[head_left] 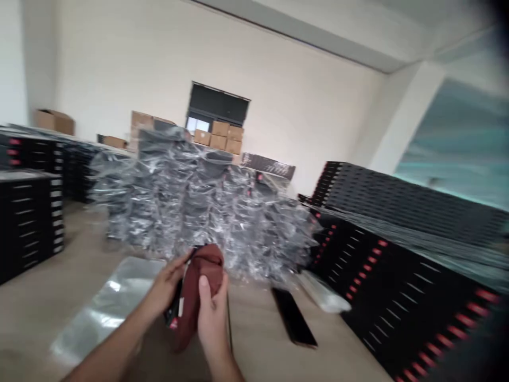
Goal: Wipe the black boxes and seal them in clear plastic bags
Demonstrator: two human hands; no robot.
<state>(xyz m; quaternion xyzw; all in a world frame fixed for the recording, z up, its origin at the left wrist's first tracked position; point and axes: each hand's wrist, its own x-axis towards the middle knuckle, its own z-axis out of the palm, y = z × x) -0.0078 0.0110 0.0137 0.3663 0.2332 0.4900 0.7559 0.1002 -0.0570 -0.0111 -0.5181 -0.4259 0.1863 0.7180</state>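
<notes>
- Maroon cloth [202, 276], folded, is held up in both hands over the worktop [258, 339], approx. ctr; dark piece w/ red bit [172, 314] at its L edge.
- Long axis slants, upper R to lower L.
- L hand [169, 284]: on upper L edge, fingers closed round it; tips partly hidden.
- R hand [212, 313]: lower R side, thumb pressed on front, other fingers mostly hidden behind, so clamped on cloth.
- Neither hand nearer: both touching, opp. sides.
- Clear plastic sleeves [105, 305] flat, L of cloth, nearer L arm; phone [293, 318] to R, apart.
- Bagged stack [202, 207] behind.
</notes>
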